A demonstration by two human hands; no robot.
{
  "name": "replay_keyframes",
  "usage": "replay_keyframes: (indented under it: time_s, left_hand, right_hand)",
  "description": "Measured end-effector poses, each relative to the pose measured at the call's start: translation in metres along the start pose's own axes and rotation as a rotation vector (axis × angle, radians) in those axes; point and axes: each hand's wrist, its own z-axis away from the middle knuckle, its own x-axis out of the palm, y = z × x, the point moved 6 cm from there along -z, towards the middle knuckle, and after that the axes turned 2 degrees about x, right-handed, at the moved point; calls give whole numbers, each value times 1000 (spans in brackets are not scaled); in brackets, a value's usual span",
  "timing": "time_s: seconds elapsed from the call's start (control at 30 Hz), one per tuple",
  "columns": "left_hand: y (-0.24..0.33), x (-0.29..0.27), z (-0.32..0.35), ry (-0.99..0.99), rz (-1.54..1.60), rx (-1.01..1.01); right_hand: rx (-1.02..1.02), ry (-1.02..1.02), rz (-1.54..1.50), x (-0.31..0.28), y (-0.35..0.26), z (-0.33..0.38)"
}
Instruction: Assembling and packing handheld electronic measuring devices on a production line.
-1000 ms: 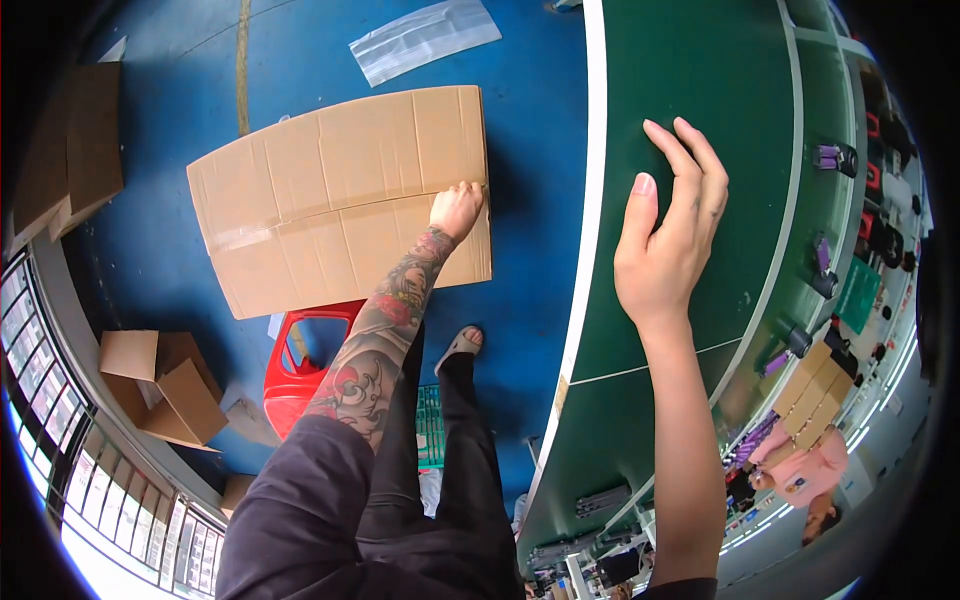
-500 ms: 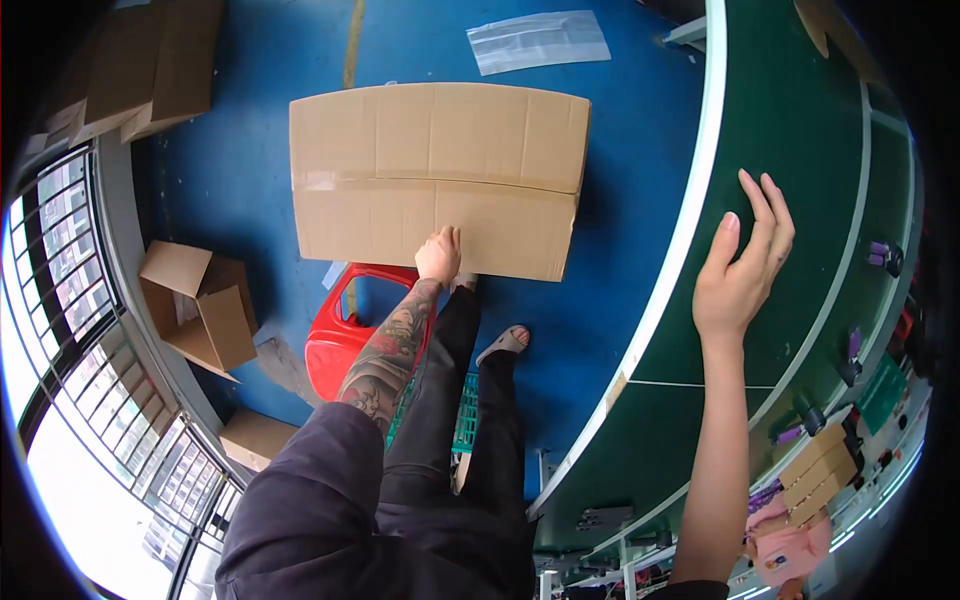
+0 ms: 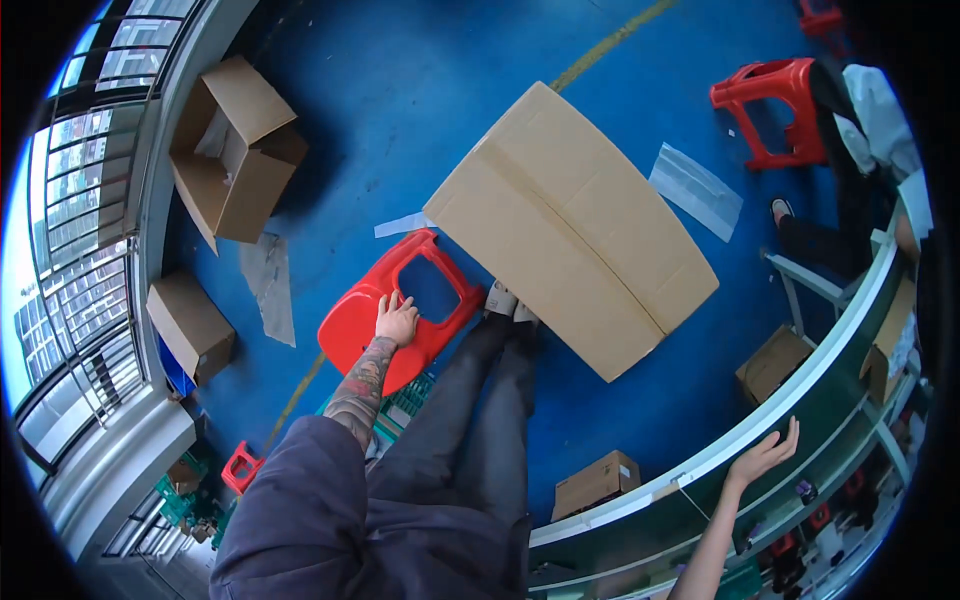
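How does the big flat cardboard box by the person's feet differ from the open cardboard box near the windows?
The big flat cardboard box is closed and far larger; the open cardboard box has its flaps spread, showing its inside. The flat one lies beside the red plastic stool touched by the left hand; the open one sits apart. Both are plain brown.

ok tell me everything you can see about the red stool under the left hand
The red stool looks like moulded plastic, with a squarish seat pierced by a large rectangular opening. It stands on the blue floor, close to the person's legs. The left hand rests on the seat at the opening's edge. The flat cardboard box lies just to its right; contact unclear.
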Motion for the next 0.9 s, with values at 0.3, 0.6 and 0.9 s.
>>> replay_keyframes:
  time_s: [0.3,0.6,0.9]
  left_hand:
    - [32,3,73,6,436,-67]
    - [22,3,87,347,1813,-1210]
    - [40,-14,106,89,1976,-1144]
  right_hand:
    - [220,-142,73,-16,12,-2]
    - [525,-598,387,-74,40,-45]
    - [1089,-765,-17,-189,-95,-33]
